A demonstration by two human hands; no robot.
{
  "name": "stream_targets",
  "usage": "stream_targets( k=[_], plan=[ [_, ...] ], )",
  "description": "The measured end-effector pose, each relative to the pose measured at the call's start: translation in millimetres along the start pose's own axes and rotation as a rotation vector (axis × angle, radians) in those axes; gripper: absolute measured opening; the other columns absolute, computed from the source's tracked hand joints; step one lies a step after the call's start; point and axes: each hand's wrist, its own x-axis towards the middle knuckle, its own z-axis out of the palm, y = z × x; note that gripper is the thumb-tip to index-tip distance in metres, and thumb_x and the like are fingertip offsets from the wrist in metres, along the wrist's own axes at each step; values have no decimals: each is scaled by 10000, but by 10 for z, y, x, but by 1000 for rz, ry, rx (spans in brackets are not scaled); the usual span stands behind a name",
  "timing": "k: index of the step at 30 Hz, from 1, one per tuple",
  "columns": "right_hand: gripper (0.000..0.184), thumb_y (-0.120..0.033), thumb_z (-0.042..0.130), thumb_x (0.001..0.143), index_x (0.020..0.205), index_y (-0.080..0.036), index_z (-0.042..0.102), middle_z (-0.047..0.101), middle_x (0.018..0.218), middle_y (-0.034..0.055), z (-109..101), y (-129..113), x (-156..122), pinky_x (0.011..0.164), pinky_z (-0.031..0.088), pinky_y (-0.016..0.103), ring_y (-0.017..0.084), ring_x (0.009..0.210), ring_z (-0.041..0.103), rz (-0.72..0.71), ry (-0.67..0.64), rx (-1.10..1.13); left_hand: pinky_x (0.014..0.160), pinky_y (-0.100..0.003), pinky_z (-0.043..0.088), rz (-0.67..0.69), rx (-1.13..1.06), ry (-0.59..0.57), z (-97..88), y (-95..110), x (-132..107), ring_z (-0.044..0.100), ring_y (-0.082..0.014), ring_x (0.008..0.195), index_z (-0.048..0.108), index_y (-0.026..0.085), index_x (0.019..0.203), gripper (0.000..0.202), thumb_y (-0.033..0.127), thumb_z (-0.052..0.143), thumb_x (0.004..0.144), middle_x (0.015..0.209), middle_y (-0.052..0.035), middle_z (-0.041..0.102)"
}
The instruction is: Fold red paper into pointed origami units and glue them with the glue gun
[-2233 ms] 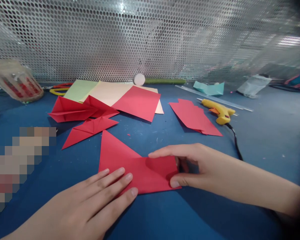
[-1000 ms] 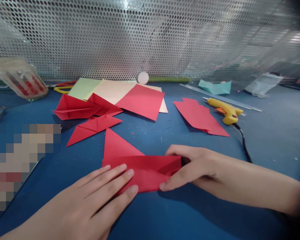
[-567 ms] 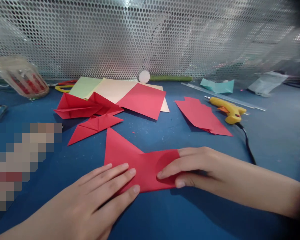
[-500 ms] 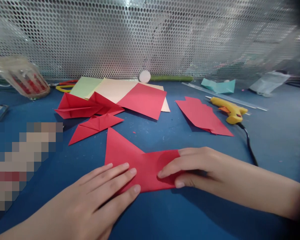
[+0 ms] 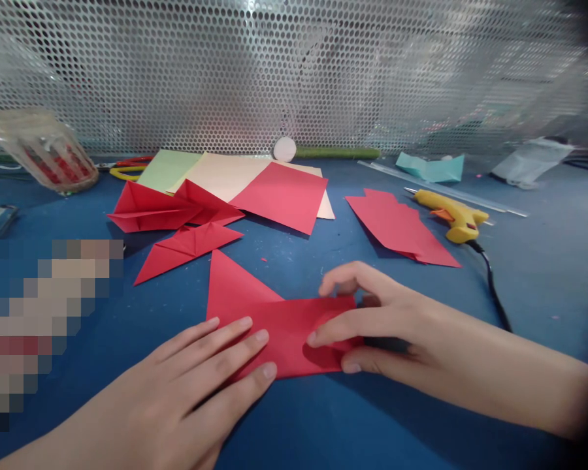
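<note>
A folded sheet of red paper (image 5: 289,326) lies before me, a pointed flap rising at its far left. My left hand (image 5: 200,378) rests flat on its left part, fingers spread and palm down. On the right part, my right hand (image 5: 387,320) touches the paper with one fingertip, and its thumb lies at the near right corner. Its other fingers are raised and curled above the far edge, apart from the thumb. Just beyond is a folded red paper piece (image 5: 189,248), with larger red folded pieces (image 5: 161,209) behind it.
Red sheets (image 5: 402,228) lie at the right beside a yellow glue gun (image 5: 451,215) with a black cord. Farther back are a flat red square (image 5: 284,196), green paper (image 5: 169,168) and clear sticks (image 5: 441,189). A jar (image 5: 44,150) leans at the left. Perforated metal (image 5: 200,72) bounds the back.
Some fingers of my right hand have lifted off the paper's far edge and bent upward. My left hand and the folded sheet have hardly moved.
</note>
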Motion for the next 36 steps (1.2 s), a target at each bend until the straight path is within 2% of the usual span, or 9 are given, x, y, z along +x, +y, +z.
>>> stream_targets(
  k=[3, 5, 9, 12, 16, 21, 24, 27, 36],
  plan=[
    [434, -166, 617, 1077, 1329, -462, 810, 533, 1689, 79, -2, -2, -2, 1072, 649, 476, 302, 1513, 608, -160, 77, -152, 1386, -256, 170, 2, 7, -22, 4, 1, -4, 277, -47, 1696, 647, 270, 1502, 497, 96, 306, 1185, 1555, 69, 725],
    [549, -100, 537, 1076, 1408, -460, 787, 574, 1692, 71, -13, -14, 10, 1162, 589, 525, 288, 1590, 524, -270, 55, -242, 1388, -259, 160, 6, 15, -34, 8, 0, -2, 265, -51, 1700, 643, 266, 1509, 494, 106, 305, 1186, 1564, 61, 719],
    [717, 19, 459, 959, 1473, -367, 776, 650, 1658, 60, -49, -50, 47, 1278, 477, 514, 238, 1552, 585, -353, -105, -275, 1389, -263, 159, 24, 30, -29, 8, -13, 2, 254, -57, 1704, 658, 258, 1485, 511, 78, 311, 1157, 1549, 46, 727],
    [703, -5, 455, 959, 1513, -317, 755, 637, 1674, 93, -78, -79, 76, 1291, 456, 511, 242, 1530, 620, -336, -195, -245, 1387, -277, 184, 39, 63, -13, -7, -9, 3, 376, -81, 1652, 685, 259, 1450, 533, 42, 332, 1115, 1514, 51, 745],
    [662, -42, 440, 992, 1488, -322, 776, 670, 1630, 95, -101, -100, 116, 1257, 493, 502, 242, 1517, 629, -325, -208, -218, 1363, -285, 277, 42, 132, 71, -43, 46, 21, 623, -145, 1439, 738, 224, 1322, 363, 151, 426, 1152, 1404, 16, 801],
    [675, -47, 433, 979, 1482, -336, 778, 688, 1600, 92, -95, -88, 122, 1189, 551, 513, 259, 1445, 677, -336, -182, -225, 1239, -204, 433, -46, 161, 186, -67, 124, 42, 769, -106, 1085, 757, 264, 1262, 306, 159, 490, 1154, 1183, 65, 859],
    [700, -39, 441, 950, 1492, -336, 769, 685, 1604, 100, -77, -77, 95, 1176, 557, 549, 282, 1409, 706, -341, -167, -251, 1170, -316, 562, -25, 217, 97, -78, 144, 67, 796, -189, 1087, 775, 269, 1326, 286, 242, 635, 1078, 1168, 13, 862],
    [693, -33, 451, 967, 1520, -333, 743, 670, 1623, 112, -56, -69, 65, 1216, 519, 567, 277, 1403, 717, -356, -150, -256, 1123, -431, 627, -30, 261, -37, -98, 160, 128, 788, -286, 1175, 766, 258, 1400, 394, 404, 714, 1038, 1264, -63, 842],
    [677, -53, 458, 1024, 1593, -361, 657, 678, 1618, 94, -17, -50, 40, 1243, 489, 556, 240, 1455, 682, -393, -115, -310, 1144, -485, 631, -35, 252, -89, -154, 204, 225, 775, -321, 1219, 756, 262, 1418, 474, 520, 728, 1021, 1306, -86, 825]
  ],
)
